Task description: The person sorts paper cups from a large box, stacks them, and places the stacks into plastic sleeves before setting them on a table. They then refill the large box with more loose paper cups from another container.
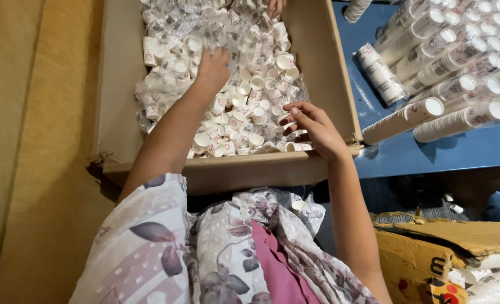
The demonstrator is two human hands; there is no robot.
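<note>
1. The loose small white paper cups [244,121] lie in a heap across the near and middle floor of the big cardboard box [329,73], some upright, some tipped on their sides. Farther back in the box are clear plastic bags of cups [176,34], still sealed as far as can be seen.

2. Judging by how things lie, the sorting is partly done: many sleeves of stacked cups [447,73] already lie side by side on the blue table [430,152] to the right of the box, yet the heap in the box is still large, so much is left.

3. The left hand [213,66] reaches deep into the box, palm down, its fingers curled into the pile where loose cups meet the bagged ones. It presses on them, but whether it has closed on a cup or a bag I cannot tell, as the fingertips are buried.

4. The right hand [316,128] hovers over the near right corner of the box, just above the cups. Its fingers are half bent and spread, not clamped; it appears to hold nothing, though its fingertips are near or just touching a cup by the box wall.

5. Another person's hand [274,5] shows at the far edge of the box.

6. A torn brown carton [430,247] with more cups sits at the lower right, by the person's floral sleeve [148,247].
</note>
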